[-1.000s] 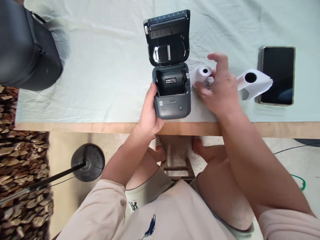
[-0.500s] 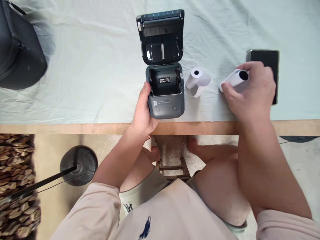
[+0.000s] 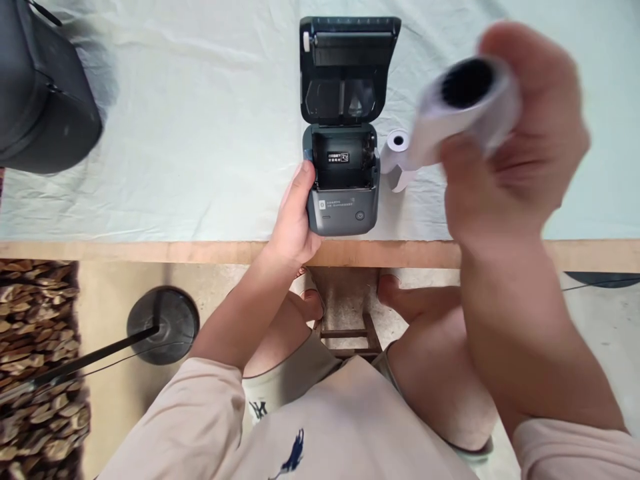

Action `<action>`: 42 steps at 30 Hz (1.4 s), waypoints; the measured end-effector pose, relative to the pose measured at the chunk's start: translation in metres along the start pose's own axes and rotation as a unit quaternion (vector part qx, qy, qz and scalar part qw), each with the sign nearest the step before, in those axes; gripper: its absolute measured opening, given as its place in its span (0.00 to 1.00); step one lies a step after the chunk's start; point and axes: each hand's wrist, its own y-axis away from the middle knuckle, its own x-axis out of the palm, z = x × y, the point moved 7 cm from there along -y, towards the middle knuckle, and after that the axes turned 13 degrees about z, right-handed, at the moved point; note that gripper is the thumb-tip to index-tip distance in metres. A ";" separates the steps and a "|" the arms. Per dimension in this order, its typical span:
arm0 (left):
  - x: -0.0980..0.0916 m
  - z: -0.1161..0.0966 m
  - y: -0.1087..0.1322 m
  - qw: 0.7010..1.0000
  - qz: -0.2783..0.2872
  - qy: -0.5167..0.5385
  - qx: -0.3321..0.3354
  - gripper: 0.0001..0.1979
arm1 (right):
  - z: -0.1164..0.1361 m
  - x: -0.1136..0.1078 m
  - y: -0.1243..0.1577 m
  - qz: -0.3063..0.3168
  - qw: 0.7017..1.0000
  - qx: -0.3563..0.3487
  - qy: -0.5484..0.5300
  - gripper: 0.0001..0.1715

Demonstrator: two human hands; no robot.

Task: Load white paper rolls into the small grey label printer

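Observation:
A small dark grey label printer (image 3: 344, 212) has its lid (image 3: 350, 73) raised, and its paper compartment holds no roll. My left hand (image 3: 296, 217) grips the printer at its left side, thumb on the edge of the body. In my right hand (image 3: 530, 147) is a white paper roll (image 3: 435, 130) with a wide black core; it is lifted close to the camera and slightly blurred. Between the printer and that hand, a second, narrower paper roll (image 3: 397, 142) stands on the cloth, its loose end curling out. The raised roll partly covers it.
Pale green cloth (image 3: 200, 133) covers the table, which has a wooden front edge (image 3: 150, 251). A black bag (image 3: 45, 100) sits at the far left. Below are a round black stand base (image 3: 165, 323) and a pile of split wood (image 3: 40, 367).
My right hand has raised the wide-core roll off the cloth toward the camera, hiding the dark flat device behind it. In view, the printer sits a little further right, still held by my left hand.

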 end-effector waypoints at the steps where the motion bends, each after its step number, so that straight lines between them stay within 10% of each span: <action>1: 0.001 0.000 0.000 1.000 0.004 -0.004 0.000 0.20 | 0.015 0.006 -0.003 0.016 0.999 -0.034 0.024 0.27; 20: 0.005 -0.002 0.004 0.998 0.000 -0.056 0.017 0.17 | 0.016 0.036 -0.021 0.122 0.983 0.036 0.134 0.10; 34: -0.008 0.001 0.002 0.999 0.034 0.004 0.013 0.13 | 0.038 0.046 -0.004 0.043 0.982 -0.147 0.114 0.10; 42: -0.007 -0.002 0.004 0.999 0.035 -0.033 0.006 0.13 | 0.030 0.020 -0.007 -0.086 0.989 -0.115 -0.017 0.12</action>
